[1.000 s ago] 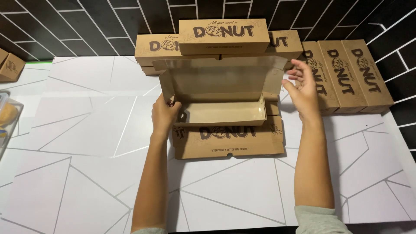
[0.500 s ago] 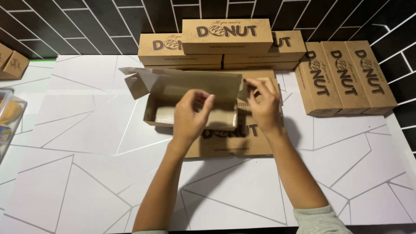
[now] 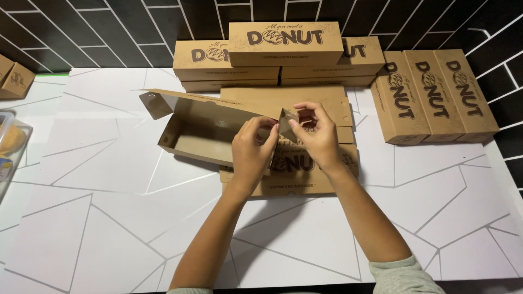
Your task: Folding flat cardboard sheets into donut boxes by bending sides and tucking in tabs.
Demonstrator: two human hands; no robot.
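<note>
Both hands, left hand (image 3: 251, 149) and right hand (image 3: 316, 136), pinch the end flap (image 3: 287, 123) at the near right end of the open carton (image 3: 207, 130), whose long axis runs off to the left

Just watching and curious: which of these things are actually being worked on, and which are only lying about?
In hand: open cardboard box, its end flap, left hand, right hand.

Lying about: flat box blanks, stacked closed boxes, three boxes side by side, plastic container.

Both hands (image 3: 283, 144) have shifted to the open box's (image 3: 207, 133) right end, fingers (image 3: 297, 122) pinching its flap (image 3: 287, 124).
</note>
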